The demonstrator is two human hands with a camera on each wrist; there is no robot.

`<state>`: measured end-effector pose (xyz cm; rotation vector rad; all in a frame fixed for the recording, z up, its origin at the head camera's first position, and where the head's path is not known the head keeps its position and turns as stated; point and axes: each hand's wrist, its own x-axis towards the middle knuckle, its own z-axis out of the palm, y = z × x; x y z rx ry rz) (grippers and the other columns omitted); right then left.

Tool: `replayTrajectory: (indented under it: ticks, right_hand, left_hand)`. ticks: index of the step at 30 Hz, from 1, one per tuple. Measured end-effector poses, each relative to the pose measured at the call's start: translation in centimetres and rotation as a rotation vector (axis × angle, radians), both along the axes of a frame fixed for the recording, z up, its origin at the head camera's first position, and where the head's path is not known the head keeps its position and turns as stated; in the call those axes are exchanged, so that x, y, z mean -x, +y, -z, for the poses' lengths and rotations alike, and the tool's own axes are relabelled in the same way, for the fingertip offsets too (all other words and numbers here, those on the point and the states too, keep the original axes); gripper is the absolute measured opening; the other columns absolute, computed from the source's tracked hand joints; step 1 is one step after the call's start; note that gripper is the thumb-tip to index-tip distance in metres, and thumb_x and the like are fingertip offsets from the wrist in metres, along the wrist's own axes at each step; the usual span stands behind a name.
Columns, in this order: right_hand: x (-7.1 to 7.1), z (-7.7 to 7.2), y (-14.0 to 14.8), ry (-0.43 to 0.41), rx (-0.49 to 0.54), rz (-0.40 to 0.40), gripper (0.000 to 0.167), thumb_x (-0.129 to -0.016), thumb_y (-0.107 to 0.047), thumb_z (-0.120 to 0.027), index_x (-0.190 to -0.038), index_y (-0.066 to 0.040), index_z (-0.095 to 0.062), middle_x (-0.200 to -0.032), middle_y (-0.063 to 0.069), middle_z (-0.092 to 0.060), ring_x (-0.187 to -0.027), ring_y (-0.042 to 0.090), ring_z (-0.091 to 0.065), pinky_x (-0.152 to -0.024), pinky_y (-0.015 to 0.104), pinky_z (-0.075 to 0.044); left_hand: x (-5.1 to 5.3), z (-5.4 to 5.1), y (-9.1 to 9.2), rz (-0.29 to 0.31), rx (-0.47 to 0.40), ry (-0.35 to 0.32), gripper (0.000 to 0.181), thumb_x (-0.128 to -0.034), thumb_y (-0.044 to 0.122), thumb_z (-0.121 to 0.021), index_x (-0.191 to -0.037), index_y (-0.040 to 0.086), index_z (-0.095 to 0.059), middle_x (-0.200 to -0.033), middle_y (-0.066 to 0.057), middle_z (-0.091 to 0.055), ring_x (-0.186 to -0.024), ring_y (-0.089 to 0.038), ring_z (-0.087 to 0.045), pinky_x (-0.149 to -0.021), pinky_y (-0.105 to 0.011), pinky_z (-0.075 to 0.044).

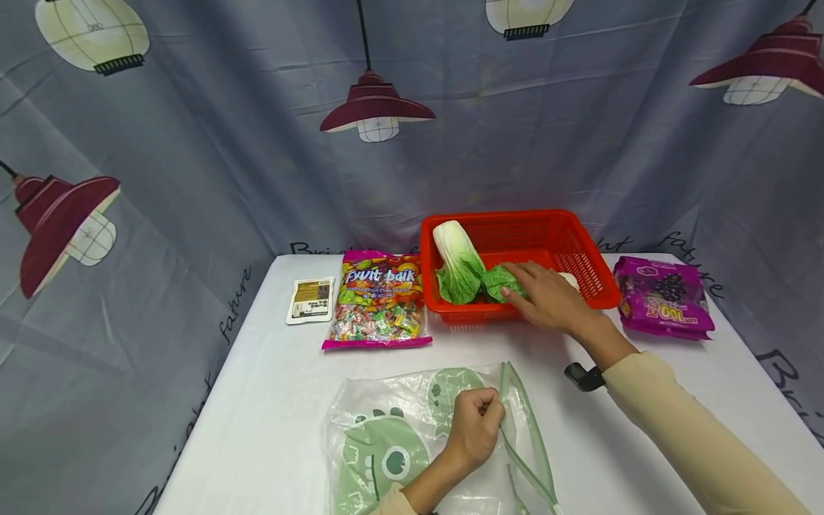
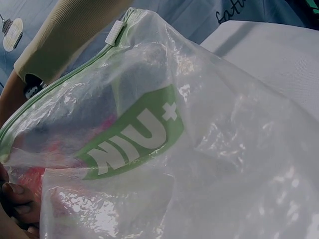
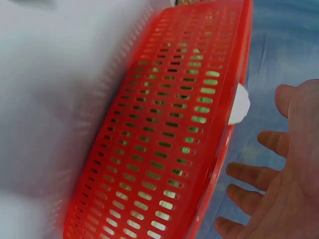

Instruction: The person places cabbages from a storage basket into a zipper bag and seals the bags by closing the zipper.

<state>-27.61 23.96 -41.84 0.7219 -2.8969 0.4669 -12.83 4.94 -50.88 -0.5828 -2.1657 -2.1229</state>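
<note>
My left hand (image 1: pixel 476 425) grips the green-edged opening of a clear zip bag (image 1: pixel 463 468) printed with green cartoon figures; the left wrist view shows its curled fingers (image 2: pixel 22 199) at the bag's (image 2: pixel 224 149) edge. Over the red basket (image 1: pixel 450 312) my right hand (image 1: pixel 547 297) is spread above a leafy cabbage (image 1: pixel 498 281), partly hiding it and a white item (image 1: pixel 569 280). Another cabbage (image 1: pixel 460 261) leans at the basket's left end. In the right wrist view the hand (image 3: pixel 284 184) has its fingers apart beside the basket (image 3: pixel 154 129); whether it touches the cabbage I cannot tell.
Left of the basket lie a fruit candy bag (image 1: pixel 380 300) and a small flat white pack (image 1: pixel 311 300). A purple grape-print bag (image 1: pixel 666 297) is at its right. These stand on a white table (image 1: pixel 257 429) before a grey-blue curtain (image 1: pixel 515 136).
</note>
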Motion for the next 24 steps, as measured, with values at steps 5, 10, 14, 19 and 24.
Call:
replayTrajectory:
  ticks: [5,10,14,19,24]
  right_hand:
    - [0.6,0.1,0.7,-0.069,-0.014,0.059,0.061,-0.1,-0.039,-0.049,-0.15,-0.008,-0.036,-0.142,0.027,-0.043,-0.127,0.048,-0.042,-0.101,0.066,-0.031]
    - [1.3,0.3,0.9,-0.124,-0.036,0.074,0.062,-0.101,-0.041,-0.046,-0.152,-0.007,-0.033,-0.143,0.029,-0.04,-0.128,0.049,-0.04,-0.103,0.066,-0.028]
    - [2.0,0.2,1.0,-0.153,-0.063,0.108,0.062,-0.101,-0.041,-0.047,-0.151,-0.007,-0.035,-0.143,0.03,-0.041,-0.127,0.049,-0.042,-0.101,0.065,-0.031]
    - [2.9,0.4,1.4,-0.202,-0.108,0.155,0.062,-0.098,-0.04,-0.051,-0.149,-0.006,-0.038,-0.141,0.03,-0.043,-0.125,0.049,-0.044,-0.096,0.066,-0.036]
    - [3.6,0.5,1.8,-0.255,-0.143,0.173,0.068,-0.094,-0.04,-0.059,-0.149,-0.006,-0.038,-0.138,0.03,-0.046,-0.119,0.049,-0.049,-0.09,0.066,-0.04]
  left_hand:
    - [-0.1,0.0,0.0,-0.002,0.003,-0.001,0.029,-0.0748,-0.001,-0.045,-0.051,0.011,-0.033,-0.044,0.009,-0.029,-0.041,0.003,-0.025,-0.037,-0.016,-0.019]
    - [-0.1,0.2,-0.1,-0.01,0.002,-0.004,0.028,-0.0738,-0.002,-0.044,-0.051,0.011,-0.032,-0.043,0.009,-0.029,-0.04,0.003,-0.024,-0.037,-0.015,-0.018]
    - [0.0,0.2,-0.2,-0.001,0.002,-0.007,0.029,-0.0742,-0.002,-0.044,-0.051,0.01,-0.032,-0.043,0.008,-0.03,-0.04,0.003,-0.025,-0.037,-0.016,-0.019]
    - [0.0,0.2,-0.1,0.0,-0.002,0.003,0.028,-0.0743,-0.002,-0.044,-0.052,0.01,-0.032,-0.043,0.009,-0.03,-0.041,0.003,-0.025,-0.037,-0.016,-0.019]
    - [-0.1,0.2,0.0,-0.006,-0.004,0.01,0.029,-0.0748,-0.002,-0.044,-0.051,0.01,-0.032,-0.043,0.009,-0.03,-0.041,0.004,-0.025,-0.036,-0.016,-0.018]
